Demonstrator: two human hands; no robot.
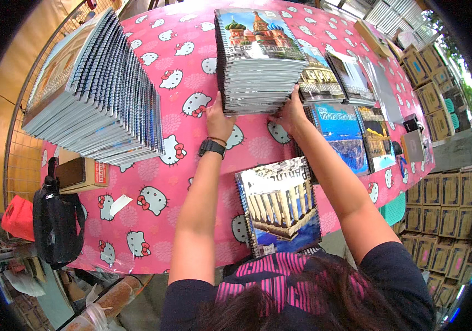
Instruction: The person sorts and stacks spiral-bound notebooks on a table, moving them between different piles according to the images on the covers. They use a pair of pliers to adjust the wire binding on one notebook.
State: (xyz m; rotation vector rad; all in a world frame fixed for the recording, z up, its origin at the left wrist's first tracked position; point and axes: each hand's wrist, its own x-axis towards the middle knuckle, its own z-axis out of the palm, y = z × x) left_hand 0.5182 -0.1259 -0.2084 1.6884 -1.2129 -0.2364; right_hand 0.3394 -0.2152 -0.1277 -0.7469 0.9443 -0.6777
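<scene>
A tall stack of spiral notebooks (263,80) stands at the far middle of the table, its top cover showing colourful domes. My left hand (219,120) grips the near left corner of this stack, thumb up along its side. On the near right corner, my right hand (291,115) holds the stack with its fingers partly tucked under the lower edge. Between my forearms and close to my body lies a spiral notebook (279,204) with a columned temple on its cover. Just right of my right forearm, a blue-covered notebook (342,138) rests flat.
A large leaning row of spiral notebooks (100,94) fills the left side. More notebooks (350,77) lie at the right. A black bag (59,220) hangs by the left edge, near a cardboard box (84,174). Stacked cartons (440,209) stand beyond the pink patterned tablecloth (153,220).
</scene>
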